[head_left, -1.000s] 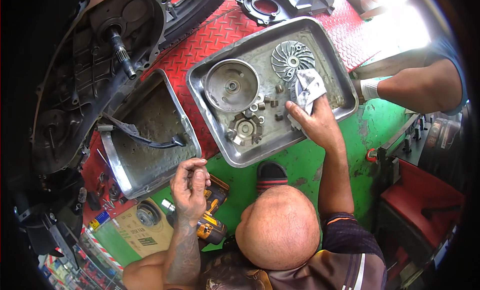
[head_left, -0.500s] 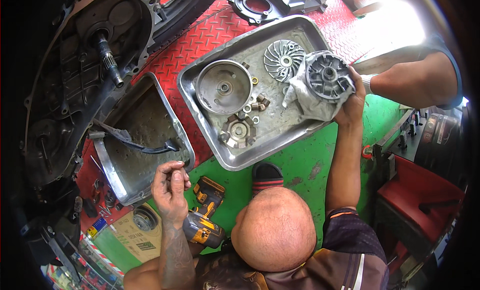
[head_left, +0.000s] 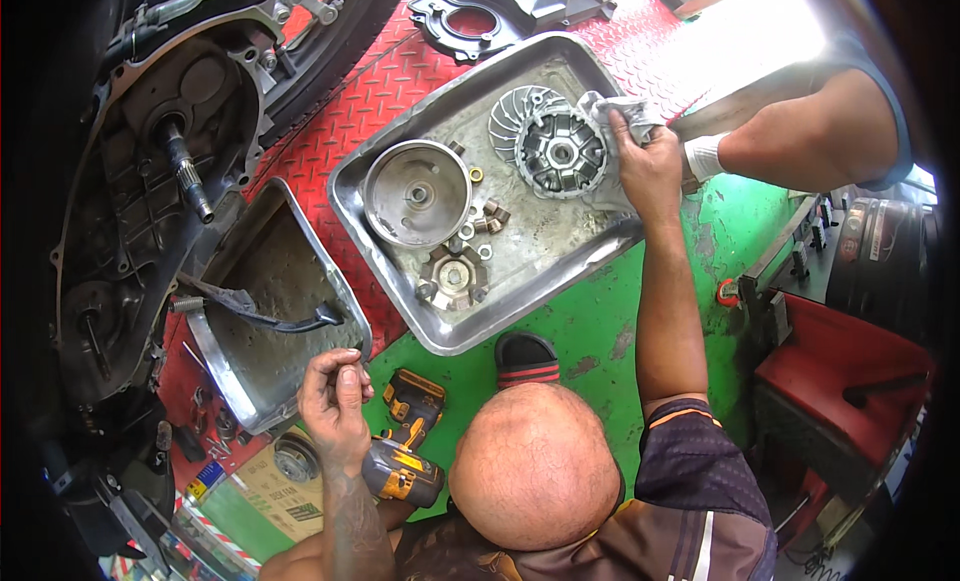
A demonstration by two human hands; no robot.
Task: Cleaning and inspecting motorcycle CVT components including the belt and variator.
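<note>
One ribbed metal hub [head_left: 563, 154] is at the right end of the large tray [head_left: 550, 246], partly covering the finned disc [head_left: 508, 121]. My right hand [head_left: 645, 166] is closed on the white cloth [head_left: 645, 109] at the hub's rim (some fingers are hidden). My left hand [head_left: 335, 406], half curled, is below left of the large tray; I cannot tell whether it pinches anything. Expected handling: rigid, fairly heavy, slippery if oily; grip the outer rim through cloth. Left half of the large tray: round metal bowl [head_left: 417, 194], small rollers [head_left: 492, 217], lobed plate [head_left: 454, 276]. Left of the large tray: second tray [head_left: 300, 356], stained inside, crossed by a dark curved bar [head_left: 290, 323].
</note>
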